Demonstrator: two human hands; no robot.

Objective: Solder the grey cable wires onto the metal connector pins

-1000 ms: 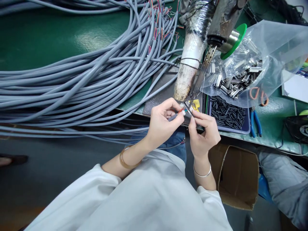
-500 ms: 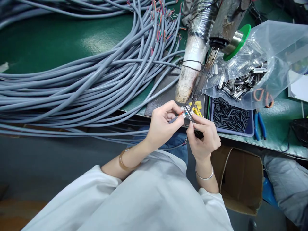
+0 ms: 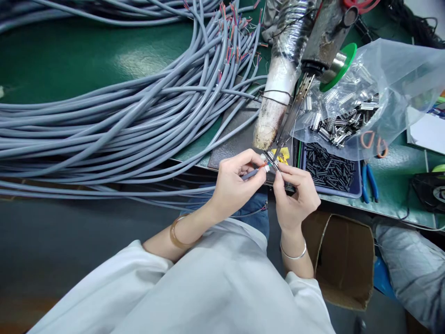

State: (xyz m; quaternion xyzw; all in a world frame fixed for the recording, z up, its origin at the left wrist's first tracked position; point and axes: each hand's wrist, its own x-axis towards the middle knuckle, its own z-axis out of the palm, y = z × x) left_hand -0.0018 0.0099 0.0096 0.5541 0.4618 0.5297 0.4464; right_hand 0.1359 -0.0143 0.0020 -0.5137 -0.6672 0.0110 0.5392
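My left hand (image 3: 238, 183) is closed in a pinch on a grey cable (image 3: 249, 175), whose stripped end shows fine red, green and white wires. These wires meet a small metal pin connector (image 3: 271, 160). At the connector's right end, the thumb and forefinger of my right hand (image 3: 295, 197) are pinched together on it. The tip of a mounted soldering iron (image 3: 290, 118) points down at the connector, touching or very near it. Just behind lies a yellow piece (image 3: 282, 155), partly hidden by my fingers.
Many grey cables (image 3: 139, 111) spread over the green table at left. A white duct (image 3: 271, 111) stands beside the iron, near a green solder spool (image 3: 342, 69). To the right are a plastic bag of connectors (image 3: 347, 123), a tray of black sleeves (image 3: 328, 169), blue-handled pliers (image 3: 369, 183) and a cardboard box (image 3: 342, 260).
The view has shifted slightly. My hands stay at the connector under the iron, with small finger shifts. More of the grey cable's end shows by my left fingers.
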